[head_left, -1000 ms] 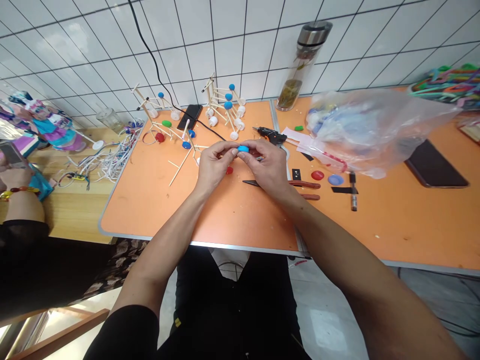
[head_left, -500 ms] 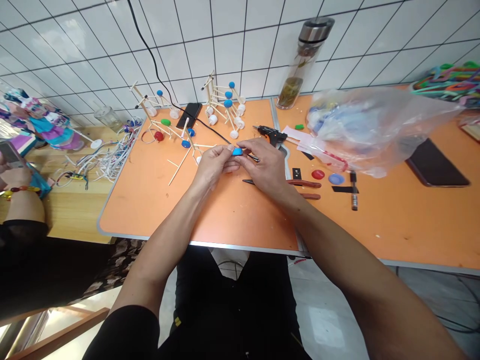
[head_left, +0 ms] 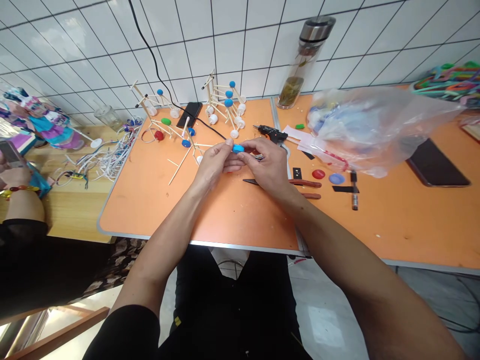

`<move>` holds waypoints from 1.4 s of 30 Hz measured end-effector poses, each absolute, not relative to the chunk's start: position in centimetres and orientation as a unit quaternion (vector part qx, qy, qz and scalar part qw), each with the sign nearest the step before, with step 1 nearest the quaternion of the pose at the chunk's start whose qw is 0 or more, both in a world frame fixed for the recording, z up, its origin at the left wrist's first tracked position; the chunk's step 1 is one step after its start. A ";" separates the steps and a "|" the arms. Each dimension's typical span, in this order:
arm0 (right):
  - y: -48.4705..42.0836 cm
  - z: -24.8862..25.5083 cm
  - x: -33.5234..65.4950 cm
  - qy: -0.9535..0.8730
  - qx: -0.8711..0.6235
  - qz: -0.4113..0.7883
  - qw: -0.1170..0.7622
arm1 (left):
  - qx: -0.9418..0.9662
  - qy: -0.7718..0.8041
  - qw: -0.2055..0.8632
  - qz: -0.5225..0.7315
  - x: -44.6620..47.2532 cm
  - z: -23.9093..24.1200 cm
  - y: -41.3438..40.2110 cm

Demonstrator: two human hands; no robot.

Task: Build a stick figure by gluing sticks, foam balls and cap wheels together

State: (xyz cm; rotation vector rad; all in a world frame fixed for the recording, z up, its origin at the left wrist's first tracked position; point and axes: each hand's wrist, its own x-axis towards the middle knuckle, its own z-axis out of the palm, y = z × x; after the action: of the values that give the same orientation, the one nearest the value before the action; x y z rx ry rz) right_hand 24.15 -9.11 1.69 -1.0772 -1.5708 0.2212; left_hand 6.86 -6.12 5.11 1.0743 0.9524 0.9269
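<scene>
A small blue bottle cap point(head_left: 237, 148) is pinched between the fingertips of both my hands above the orange table point(head_left: 150, 200). My left hand point(head_left: 214, 163) holds its left side, fingers curled. My right hand point(head_left: 265, 164) grips its right side and seems to hold a thin dark tool too; I cannot make it out. Red-handled pliers point(head_left: 296, 184) lie just right of my right hand. Behind my hands stand stick-and-cap models point(head_left: 225, 107).
A glue gun point(head_left: 270, 133), red cap point(head_left: 318, 174), blue cap point(head_left: 336, 178) and a full plastic bag point(head_left: 371, 127) lie to the right. A glass bottle point(head_left: 302, 62) stands by the tiled wall. Black phone point(head_left: 435, 164) far right. Another person's arm point(head_left: 18, 200) at left.
Both hands stayed together over the table; the blue cap was turned between the fingertips and now lies flat again. Nothing else moved.
</scene>
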 end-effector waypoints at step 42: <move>-9.1 0.6 23.5 -0.701 -0.457 0.056 0.545 | 0.501 0.398 0.641 0.424 6.9 4.8 -6.3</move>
State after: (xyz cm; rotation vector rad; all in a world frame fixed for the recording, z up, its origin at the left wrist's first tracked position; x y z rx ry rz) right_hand 23.48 -9.13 0.62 -1.0853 -1.6621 0.1320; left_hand 6.85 -6.32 4.84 1.1414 0.9085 0.9676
